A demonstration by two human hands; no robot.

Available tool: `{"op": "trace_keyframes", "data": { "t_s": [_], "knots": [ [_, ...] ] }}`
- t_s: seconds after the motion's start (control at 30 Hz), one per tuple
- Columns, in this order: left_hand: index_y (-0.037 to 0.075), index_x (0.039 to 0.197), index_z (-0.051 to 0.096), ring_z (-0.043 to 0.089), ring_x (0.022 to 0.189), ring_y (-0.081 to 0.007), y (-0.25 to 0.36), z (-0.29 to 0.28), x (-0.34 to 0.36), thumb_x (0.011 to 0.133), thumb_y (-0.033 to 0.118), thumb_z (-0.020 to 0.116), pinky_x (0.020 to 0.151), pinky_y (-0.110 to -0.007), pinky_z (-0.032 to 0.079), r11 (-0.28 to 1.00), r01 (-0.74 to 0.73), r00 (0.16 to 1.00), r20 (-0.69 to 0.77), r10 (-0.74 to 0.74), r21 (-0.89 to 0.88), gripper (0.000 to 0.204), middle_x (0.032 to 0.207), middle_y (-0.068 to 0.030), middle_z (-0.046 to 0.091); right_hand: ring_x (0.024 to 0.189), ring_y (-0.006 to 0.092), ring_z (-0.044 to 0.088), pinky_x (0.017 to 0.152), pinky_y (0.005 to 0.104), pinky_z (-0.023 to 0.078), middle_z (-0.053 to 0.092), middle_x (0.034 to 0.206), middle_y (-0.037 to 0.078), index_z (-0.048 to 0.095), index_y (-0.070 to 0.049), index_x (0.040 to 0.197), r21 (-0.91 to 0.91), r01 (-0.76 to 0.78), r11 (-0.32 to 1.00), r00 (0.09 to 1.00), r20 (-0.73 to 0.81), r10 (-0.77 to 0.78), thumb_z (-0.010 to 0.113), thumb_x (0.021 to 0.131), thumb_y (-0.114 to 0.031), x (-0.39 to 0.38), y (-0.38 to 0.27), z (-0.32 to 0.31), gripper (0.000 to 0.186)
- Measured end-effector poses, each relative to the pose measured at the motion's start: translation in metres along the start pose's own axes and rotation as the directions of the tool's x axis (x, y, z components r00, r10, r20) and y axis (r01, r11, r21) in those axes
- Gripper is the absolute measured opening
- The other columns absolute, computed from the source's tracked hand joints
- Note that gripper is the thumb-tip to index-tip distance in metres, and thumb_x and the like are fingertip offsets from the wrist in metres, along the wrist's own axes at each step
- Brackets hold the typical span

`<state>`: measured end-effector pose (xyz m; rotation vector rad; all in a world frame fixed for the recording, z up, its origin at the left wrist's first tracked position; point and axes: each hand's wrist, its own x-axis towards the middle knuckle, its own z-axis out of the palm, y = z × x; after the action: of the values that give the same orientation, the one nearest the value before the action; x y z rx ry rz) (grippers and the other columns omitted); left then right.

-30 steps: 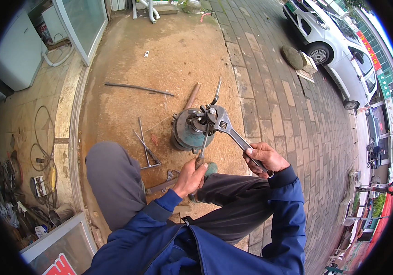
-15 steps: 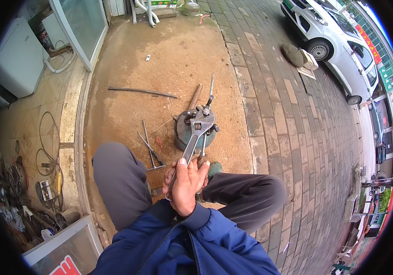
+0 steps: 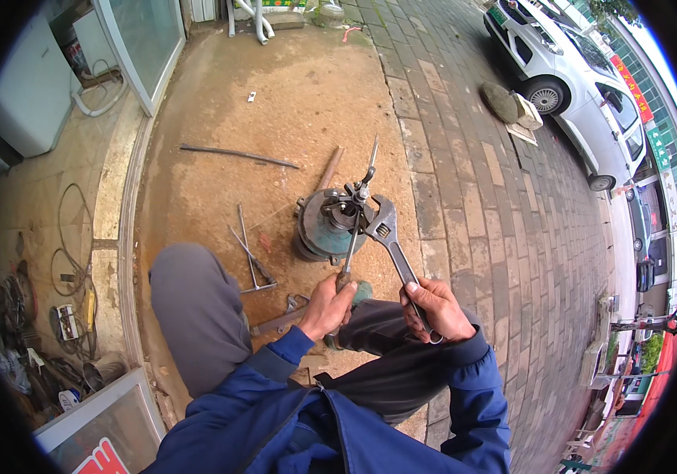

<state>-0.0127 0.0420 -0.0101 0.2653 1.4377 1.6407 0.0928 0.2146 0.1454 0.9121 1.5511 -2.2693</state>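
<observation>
My left hand (image 3: 326, 308) is wrapped around the handle of a slim metal-shafted tool (image 3: 351, 253), whose shaft slants up to the fittings on top of a round green metal body (image 3: 316, 242); the far end is lost among those parts. My right hand (image 3: 438, 308) grips the lower end of an adjustable wrench (image 3: 397, 254), thumb along its handle, with the wrench's head up at the right side of the same fittings; I cannot tell whether its jaws are seated on anything. The green body stands on the brownish ground (image 3: 220, 87) in front of me, just beyond my hands. A rusty pipe (image 3: 330, 168) lies behind it, a T-shaped tool (image 3: 248, 246) to its left, and a dark rod (image 3: 240, 156) farther off, beyond the T-shaped tool.
</observation>
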Motion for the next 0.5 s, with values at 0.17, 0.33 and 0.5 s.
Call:
{"op": "trace_keyframes", "data": {
  "t_s": [0.17,0.33,0.5],
  "knots": [
    [0.002,0.09,0.051,0.054,0.046,-0.0124,0.005,0.001,0.002,0.101,0.022,0.055,0.044,-0.03,0.044,1.0,-0.011,1.0,0.008,0.011,0.012,0.024,0.06,-0.0027,0.054,0.037,0.0119,0.041,0.034,0.0255,0.033,0.048,0.055,0.006,0.056,-0.001,0.093,-0.097,-0.011,0.995,0.995,0.094,0.02,0.05,0.108,-0.028,0.017,-0.022,-0.032,0.032],
    [0.002,0.089,0.051,0.054,0.046,-0.013,0.003,-0.001,0.003,0.101,0.022,0.056,0.044,-0.03,0.044,1.0,-0.008,1.0,0.005,0.008,0.021,0.024,0.059,-0.0031,0.053,0.041,0.0108,0.043,0.033,0.0254,0.033,0.046,0.053,0.005,0.057,0.001,0.092,-0.167,-0.076,0.983,0.978,0.182,0.107,0.051,0.107,-0.029,0.032,-0.044,-0.064,0.034],
    [0.004,0.09,0.049,0.053,0.048,-0.0122,0.004,0.0,0.004,0.102,0.022,0.054,0.044,-0.029,0.042,0.999,0.026,0.999,0.027,-0.027,0.03,0.022,0.064,-0.0022,0.053,0.039,0.0111,0.041,0.033,0.0257,0.033,0.047,0.054,0.005,0.057,0.0,0.093,-0.212,-0.08,0.974,0.979,0.167,0.117,0.051,0.107,-0.03,0.032,-0.052,-0.066,0.034]
  ]
}}
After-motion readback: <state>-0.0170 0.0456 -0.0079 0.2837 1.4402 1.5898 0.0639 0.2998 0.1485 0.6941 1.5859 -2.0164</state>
